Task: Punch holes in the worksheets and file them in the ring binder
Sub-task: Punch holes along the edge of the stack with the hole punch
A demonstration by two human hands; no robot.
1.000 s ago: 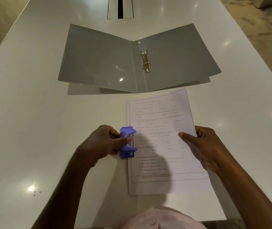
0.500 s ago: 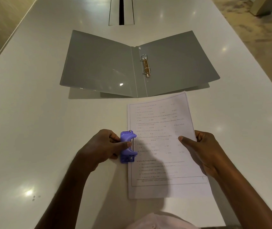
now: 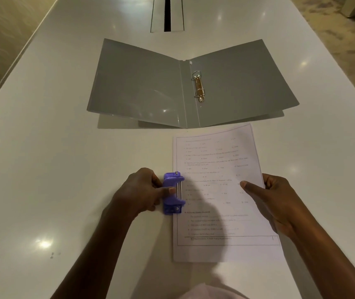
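A printed worksheet stack (image 3: 222,190) lies on the white table in front of me. A small purple hole punch (image 3: 173,193) sits on the sheets' left edge, about halfway down. My left hand (image 3: 142,193) grips the punch from the left, thumb on top of it. My right hand (image 3: 271,201) holds the sheets' right edge, thumb on the page and fingers underneath. Beyond the paper a grey ring binder (image 3: 146,83) lies open and flat, its metal two-ring mechanism (image 3: 199,86) shut just right of the spine.
A cable slot with a dark opening (image 3: 167,14) is set into the white table (image 3: 43,147) behind the binder. The table's left edge runs diagonally at upper left, with floor past it. Floor also shows at the upper right.
Both hands, the punch and the sheets keep the same hold and place. My head has tilted a little, so everything sits slightly lower in view.
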